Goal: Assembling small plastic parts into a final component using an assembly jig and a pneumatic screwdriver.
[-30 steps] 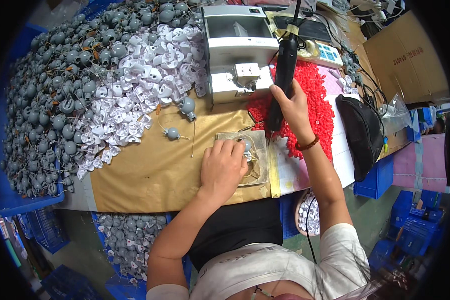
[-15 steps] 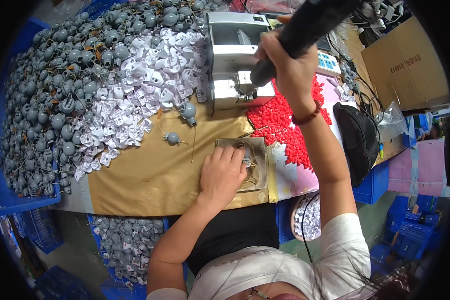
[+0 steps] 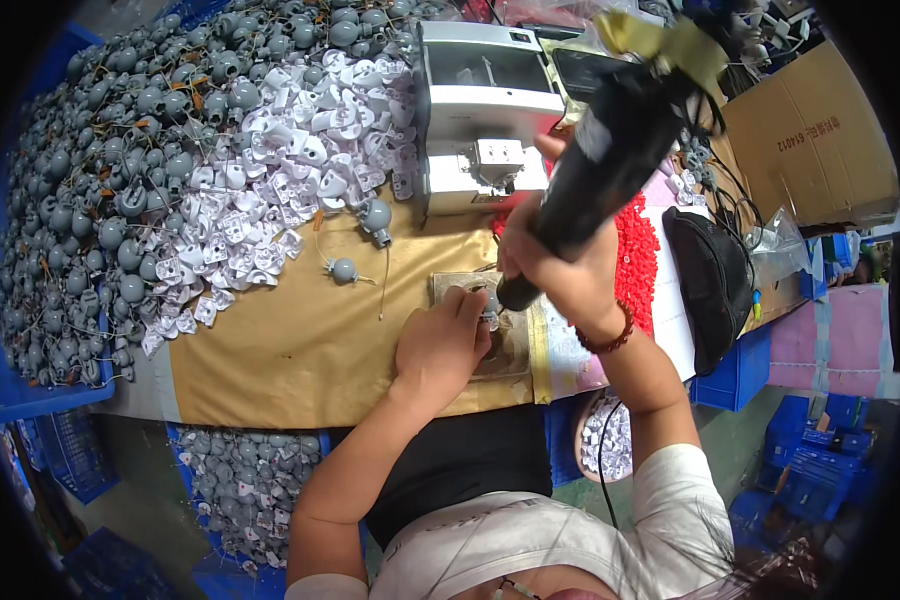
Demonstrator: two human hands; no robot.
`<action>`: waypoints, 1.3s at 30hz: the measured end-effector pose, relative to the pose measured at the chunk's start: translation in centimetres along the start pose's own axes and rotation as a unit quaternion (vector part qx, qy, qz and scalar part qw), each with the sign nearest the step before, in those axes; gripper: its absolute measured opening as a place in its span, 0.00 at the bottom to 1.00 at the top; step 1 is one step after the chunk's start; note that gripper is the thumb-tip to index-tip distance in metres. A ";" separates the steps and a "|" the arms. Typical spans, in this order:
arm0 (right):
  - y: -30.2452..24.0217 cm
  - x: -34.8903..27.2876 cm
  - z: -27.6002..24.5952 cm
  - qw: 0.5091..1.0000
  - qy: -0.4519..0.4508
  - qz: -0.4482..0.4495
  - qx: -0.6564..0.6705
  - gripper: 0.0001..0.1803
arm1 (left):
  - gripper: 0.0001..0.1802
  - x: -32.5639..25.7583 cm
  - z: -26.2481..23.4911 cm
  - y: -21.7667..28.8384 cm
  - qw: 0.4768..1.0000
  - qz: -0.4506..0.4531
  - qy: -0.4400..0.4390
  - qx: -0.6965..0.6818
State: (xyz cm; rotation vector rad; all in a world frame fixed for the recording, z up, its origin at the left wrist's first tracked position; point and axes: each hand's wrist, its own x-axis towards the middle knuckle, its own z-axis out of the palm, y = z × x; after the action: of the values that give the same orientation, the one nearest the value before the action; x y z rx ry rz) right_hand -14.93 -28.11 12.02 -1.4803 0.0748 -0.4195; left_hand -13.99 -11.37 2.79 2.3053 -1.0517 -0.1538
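Electric screwdriver (image 3: 610, 170) now back down from frame top, tip at fixture plate (image 3: 490, 335); right hand (image 3: 560, 270) fingers wrapped around it, left hand (image 3: 440, 345) fingers pinching small part.

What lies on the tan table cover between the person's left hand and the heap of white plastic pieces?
In the head view, one loose grey ball-shaped part with a thin wire lies between the left hand and the white plastic pieces; otherwise the tan cover is bare.

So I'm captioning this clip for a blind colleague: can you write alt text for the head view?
Seen from above, a person's right hand holds a black electric screwdriver over a small part that the left hand steadies on a square pad. Heaps of grey round parts, white parts and red pieces cover the bench.
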 end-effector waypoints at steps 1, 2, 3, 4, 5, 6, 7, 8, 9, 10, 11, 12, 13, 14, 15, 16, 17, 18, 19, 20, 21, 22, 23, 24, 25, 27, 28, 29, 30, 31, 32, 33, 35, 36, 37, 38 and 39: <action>0.2 -0.7 0.1 1.000 -0.008 -0.006 -0.003 0.09 | 0.18 0.0 -0.1 0.0 1.000 0.004 0.008 0.000; 0.7 -1.2 0.0 1.000 -0.010 -0.019 -0.008 0.11 | 0.18 0.0 -0.1 0.0 1.000 0.008 0.016 0.001; 1.2 -1.7 -0.1 0.999 -0.011 -0.032 -0.012 0.13 | 0.18 0.0 -0.2 0.1 1.000 0.006 0.018 -0.001; 1.6 -2.2 -0.2 0.999 -0.012 -0.046 -0.016 0.15 | 0.18 0.0 -0.1 0.1 1.000 0.009 0.026 -0.006; 2.0 -2.4 0.0 0.998 -0.007 -0.056 -0.012 0.19 | 0.18 -0.1 0.1 0.1 0.999 0.011 0.034 -0.010; 2.0 -2.5 0.2 0.998 -0.011 -0.062 0.001 0.26 | 0.18 -0.1 0.2 0.0 0.999 0.014 0.042 -0.014; 2.0 -2.7 0.4 0.997 -0.016 -0.067 0.015 0.33 | 0.18 -0.2 0.3 -0.1 0.999 0.017 0.048 -0.017; 1.9 -2.8 0.6 0.997 -0.021 -0.073 0.028 0.40 | 0.19 -0.2 0.4 -0.2 0.998 0.021 0.055 -0.020; 2.1 -2.9 0.3 0.996 -0.036 -0.082 0.022 0.43 | 0.19 -0.2 0.4 -0.2 0.998 0.025 0.062 -0.024; 2.2 -3.0 0.1 0.994 -0.051 -0.090 0.016 0.45 | 0.19 -0.2 0.3 -0.2 0.998 0.023 0.058 -0.018; 2.4 -3.2 -0.2 0.994 -0.053 -0.096 0.003 0.45 | 0.19 -0.2 0.3 -0.1 0.998 0.021 0.053 -0.012; 2.5 -3.3 -0.4 0.993 -0.055 -0.101 -0.010 0.45 | 0.19 -0.2 0.2 -0.1 0.999 0.020 0.048 -0.007; 2.5 -3.3 -0.5 0.992 -0.057 -0.107 -0.023 0.45 | 0.19 -0.1 0.3 -0.2 0.998 0.024 0.054 -0.014; 2.6 -3.4 -0.4 0.993 -0.060 -0.099 -0.013 0.46 | 0.19 -0.1 0.3 -0.3 0.998 0.028 0.057 -0.022; 2.6 -3.3 -0.2 0.994 -0.062 -0.091 -0.004 0.46 | 0.19 -0.1 0.4 -0.4 0.997 0.032 0.061 -0.029; 2.6 -3.3 -0.1 0.994 -0.064 -0.083 0.006 0.46 | 0.19 -0.2 0.3 -0.4 0.998 0.029 0.059 -0.024; 2.6 -3.4 -0.1 0.994 -0.064 -0.088 0.007 0.46 | 0.19 -0.3 0.3 -0.3 0.998 0.028 0.058 -0.021; 2.7 -3.4 -0.1 0.994 -0.065 -0.093 0.008 0.46 | 0.19 -0.2 0.4 -0.3 0.998 0.027 0.056 -0.019; 2.9 -3.5 -0.1 0.993 -0.065 -0.098 0.009 0.45 | 0.19 -0.2 0.4 -0.3 0.998 0.029 0.052 -0.022; 3.1 -3.5 -0.4 0.989 -0.099 -0.106 0.002 0.45 | 0.19 -0.3 0.3 -0.4 0.998 0.028 0.047 -0.023; 3.5 -3.6 -1.0 0.985 -0.133 -0.115 -0.005 0.45 | 0.19 -0.4 0.2 -0.4 0.998 0.028 0.043 -0.025; 3.7 -3.6 -1.3 0.978 -0.166 -0.123 -0.013 0.44 | 0.19 -0.3 0.2 -0.5 0.998 0.026 0.043 -0.033; 3.6 -3.5 -1.3 0.971 -0.180 -0.157 -0.019 0.41 | 0.20 -0.1 0.0 -0.5 0.998 0.024 0.043 -0.041; 3.6 -3.8 -1.2 0.967 -0.179 -0.176 -0.039 0.39 | 0.20 -0.1 -0.2 -0.5 0.998 0.023 0.044 -0.050; 3.7 -4.1 -1.2 0.967 -0.174 -0.183 -0.044 0.39 | 0.20 -0.2 -0.2 -0.5 0.997 0.026 0.044 -0.052; 3.7 -4.3 -1.2 0.965 -0.163 -0.195 -0.061 0.38 | 0.21 -0.2 -0.1 -0.7 0.997 0.036 0.048 -0.058; 3.7 -4.3 -1.1 0.964 -0.158 -0.199 -0.073 0.37 | 0.21 -0.2 -0.1 -0.6 0.996 0.037 0.049 -0.059; 3.8 -4.4 -1.1 0.964 -0.152 -0.202 -0.083 0.37 | 0.22 -0.2 -0.2 -0.6 0.996 0.037 0.048 -0.060; 4.0 -4.5 -1.1 0.964 -0.149 -0.205 -0.084 0.37 | 0.22 -0.2 -0.2 -0.6 0.996 0.038 0.047 -0.061; 4.2 -4.5 -1.1 0.964 -0.146 -0.207 -0.086 0.37 | 0.22 -0.2 -0.1 -0.7 0.997 0.037 0.046 -0.059; 4.3 -4.5 -1.1 0.963 -0.142 -0.209 -0.089 0.36 | 0.22 -0.2 0.1 -0.8 0.997 0.037 0.044 -0.059; 4.2 -4.5 -1.1 0.962 -0.148 -0.211 -0.088 0.36 | 0.22 -0.2 0.1 -0.8 0.997 0.037 0.043 -0.059; 4.2 -4.4 -1.0 0.960 -0.159 -0.215 -0.087 0.36 | 0.22 -0.1 0.0 -0.8 0.997 0.032 0.040 -0.064; 4.2 -4.4 -1.0 0.962 -0.157 -0.208 -0.082 0.36 | 0.22 -0.1 0.0 -0.8 0.997 0.029 0.038 -0.067; 4.3 -4.4 -1.0 0.964 -0.155 -0.201 -0.077 0.36 | 0.21 -0.1 -0.1 -0.8 0.997 0.029 0.040 -0.067; 4.4 -4.5 -1.0 0.966 -0.152 -0.194 -0.072 0.36 | 0.21 -0.2 0.0 -0.7 0.997 0.029 0.040 -0.066; 4.4 -4.6 -1.1 0.975 -0.138 -0.163 -0.056 0.37 | 0.20 -0.2 0.0 -0.6 0.997 0.028 0.041 -0.066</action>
State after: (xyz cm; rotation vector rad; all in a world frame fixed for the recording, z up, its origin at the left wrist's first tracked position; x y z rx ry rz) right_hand -18.51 -27.51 6.64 -1.6553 -0.3752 -0.4747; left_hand -13.74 -10.88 2.40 2.1435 -1.0335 -0.1019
